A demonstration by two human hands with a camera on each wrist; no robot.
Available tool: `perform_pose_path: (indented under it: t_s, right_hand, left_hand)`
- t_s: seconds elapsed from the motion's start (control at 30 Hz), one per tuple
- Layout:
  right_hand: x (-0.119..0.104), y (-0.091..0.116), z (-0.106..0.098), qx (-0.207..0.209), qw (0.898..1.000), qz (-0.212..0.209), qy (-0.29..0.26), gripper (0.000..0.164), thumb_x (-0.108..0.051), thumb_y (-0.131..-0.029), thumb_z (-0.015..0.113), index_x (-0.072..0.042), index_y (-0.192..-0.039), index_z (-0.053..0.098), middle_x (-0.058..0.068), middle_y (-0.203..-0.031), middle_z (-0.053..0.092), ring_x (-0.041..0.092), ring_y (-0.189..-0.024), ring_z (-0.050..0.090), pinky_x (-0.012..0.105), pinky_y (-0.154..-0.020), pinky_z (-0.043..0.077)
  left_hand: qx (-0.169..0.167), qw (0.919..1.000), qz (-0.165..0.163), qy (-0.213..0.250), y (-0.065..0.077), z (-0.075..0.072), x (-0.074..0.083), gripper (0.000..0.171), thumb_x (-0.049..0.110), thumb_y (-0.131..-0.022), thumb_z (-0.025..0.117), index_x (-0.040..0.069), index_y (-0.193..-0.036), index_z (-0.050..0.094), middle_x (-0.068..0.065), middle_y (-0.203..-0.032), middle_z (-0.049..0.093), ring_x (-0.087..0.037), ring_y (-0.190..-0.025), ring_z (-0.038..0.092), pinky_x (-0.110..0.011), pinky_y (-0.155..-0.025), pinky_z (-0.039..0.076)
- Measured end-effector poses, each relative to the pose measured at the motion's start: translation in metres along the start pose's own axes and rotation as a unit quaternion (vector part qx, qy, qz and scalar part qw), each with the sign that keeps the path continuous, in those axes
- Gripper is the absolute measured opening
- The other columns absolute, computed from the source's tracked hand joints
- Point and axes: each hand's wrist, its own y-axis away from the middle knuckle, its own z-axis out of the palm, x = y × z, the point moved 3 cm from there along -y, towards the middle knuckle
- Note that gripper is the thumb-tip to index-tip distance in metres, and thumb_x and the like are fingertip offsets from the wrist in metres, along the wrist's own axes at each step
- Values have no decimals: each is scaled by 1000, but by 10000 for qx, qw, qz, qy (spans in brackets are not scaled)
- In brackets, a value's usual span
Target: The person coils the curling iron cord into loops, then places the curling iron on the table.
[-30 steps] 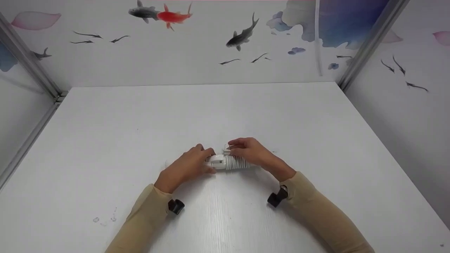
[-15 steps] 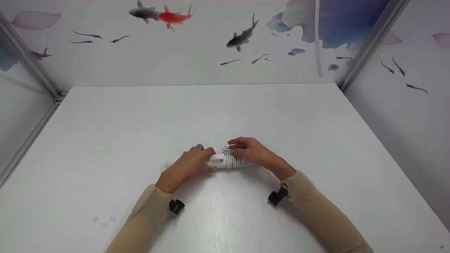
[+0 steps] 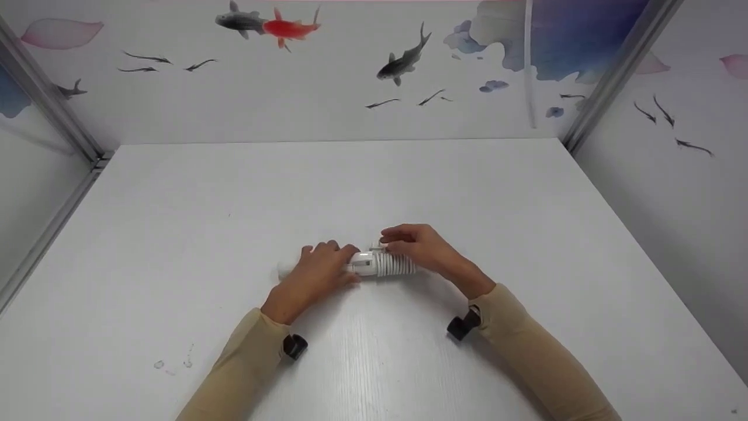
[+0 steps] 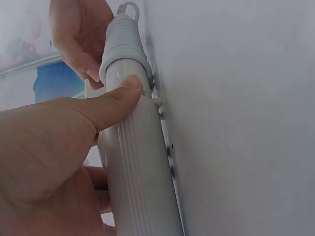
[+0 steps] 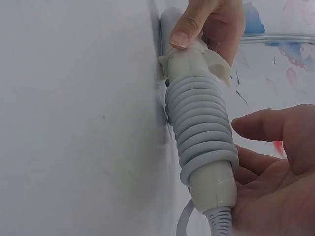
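Note:
A white rod-shaped appliance that looks like a curling iron [image 3: 363, 264] lies across the middle of the table. Its grey-white cord [image 5: 203, 118] is wound in several tight loops around one end. My left hand [image 3: 315, 272] grips the body, thumb pressed on top and fingers curled round the far side in the left wrist view. Close beside the wound cord is my right hand [image 3: 429, 248], with a gap between thumb and fingers. Its fingers are partly hidden behind the cord end in the right wrist view. A curved white tab [image 5: 216, 66] sticks out between the hands.
The white table [image 3: 374, 193] reaches a back wall [image 3: 327, 111] printed with fish. Metal posts [image 3: 619, 76] stand at the corners. Faint marks [image 3: 172, 365] show on the tabletop at front left. A black wrist camera [image 3: 464, 324] hangs below the right cuff.
The curling iron has shifted slightly away from the person and rolled a little under the left hand. My right hand has risen slightly and moved a little to the right.

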Motion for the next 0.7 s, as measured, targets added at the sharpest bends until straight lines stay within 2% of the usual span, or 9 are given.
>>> perform_pose_path:
  t_s: [0.17, 0.33, 0.5, 0.7]
  right_hand:
    - [-2, -3, -2, 144, 9998, 96, 121, 29, -16, -99, 60, -9, -126, 68, 8, -127, 69, 20, -117, 64, 34, -100, 47]
    - [-7, -2, -5, 211, 9994, 206, 162, 25, -16, -100, 58, -11, -122, 70, 9, -126, 69, 22, -117, 65, 38, -104, 48]
    - [-8, -1, -12, 243, 9993, 239, 153, 27, -16, -101, 57, -11, -124, 69, 10, -127, 69, 24, -120, 63, 42, -108, 46]
    - [-10, 4, -25, 324, 9984, -191, 422, 41, -26, -104, 54, -6, -139, 58, 14, -139, 62, 30, -131, 57, 47, -113, 41]
  left_hand:
    - [-53, 9999, -64, 78, 3, 0, -2, 51, 35, -93, 70, 12, -137, 57, -15, -117, 64, -35, -111, 59, -54, -98, 39]
    - [-145, 9996, -195, 154, 6, -3, -3, 62, 37, -92, 72, 12, -144, 50, -17, -127, 61, -36, -121, 56, -58, -107, 33]
    - [-227, 9988, -305, 320, 8, -12, -3, 67, 42, -93, 70, 13, -148, 46, -18, -133, 57, -36, -128, 53, -65, -115, 23]
    - [-145, 9978, -507, 395, 9, -24, -15, 69, 47, -98, 60, 13, -154, 37, -21, -145, 50, -38, -139, 45, -69, -118, 16]
